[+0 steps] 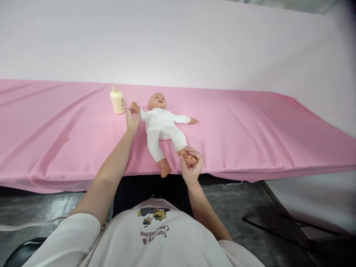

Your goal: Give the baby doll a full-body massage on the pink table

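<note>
A baby doll [160, 120] in a white outfit lies face up on the pink cloth, its head toward the wall and its bare feet at the table's near edge. My left hand [132, 119] is closed round the doll's hand on the left side. With fingers and thumb around it, my right hand [192, 165] holds the doll's foot on the right side. The doll's other foot hangs slightly over the edge, untouched. Left of the doll, a cream pump bottle [118, 101] stands upright, just beyond my left hand.
The pink cloth [236, 129] covers a long table with folds at both sides. Behind it rises a white wall [178, 44]. My legs are against the table's near edge. Below right are dark metal legs [278, 233] on a grey floor; a black seat edge [23, 252] shows at lower left.
</note>
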Available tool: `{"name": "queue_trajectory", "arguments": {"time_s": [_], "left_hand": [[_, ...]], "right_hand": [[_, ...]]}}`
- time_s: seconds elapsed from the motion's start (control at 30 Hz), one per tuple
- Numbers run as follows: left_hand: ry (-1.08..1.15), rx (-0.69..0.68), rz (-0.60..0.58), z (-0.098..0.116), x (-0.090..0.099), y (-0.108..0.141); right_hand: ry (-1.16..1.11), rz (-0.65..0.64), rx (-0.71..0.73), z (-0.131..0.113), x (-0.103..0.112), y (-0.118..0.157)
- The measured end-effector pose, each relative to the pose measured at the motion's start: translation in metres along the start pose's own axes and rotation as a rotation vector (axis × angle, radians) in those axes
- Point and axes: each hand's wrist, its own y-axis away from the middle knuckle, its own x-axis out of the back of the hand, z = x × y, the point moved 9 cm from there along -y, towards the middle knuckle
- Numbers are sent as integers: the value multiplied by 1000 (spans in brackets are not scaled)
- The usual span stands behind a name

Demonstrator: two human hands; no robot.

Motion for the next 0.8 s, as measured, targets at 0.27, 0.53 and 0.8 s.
{"name": "queue_trajectory", "arguments": {"time_s": [0.27,0.53,0.8], "left_hand": [[72,121,61,-18,9,-2],[-72,-130,-76,28,-12,11],[-251,-273,-248,55,-33,23]], "right_hand": [[-8,42,-104,16,-1,-9],[-70,98,-57,11,-16,-36],[-111,54,-92,22,-42,-48]]}}
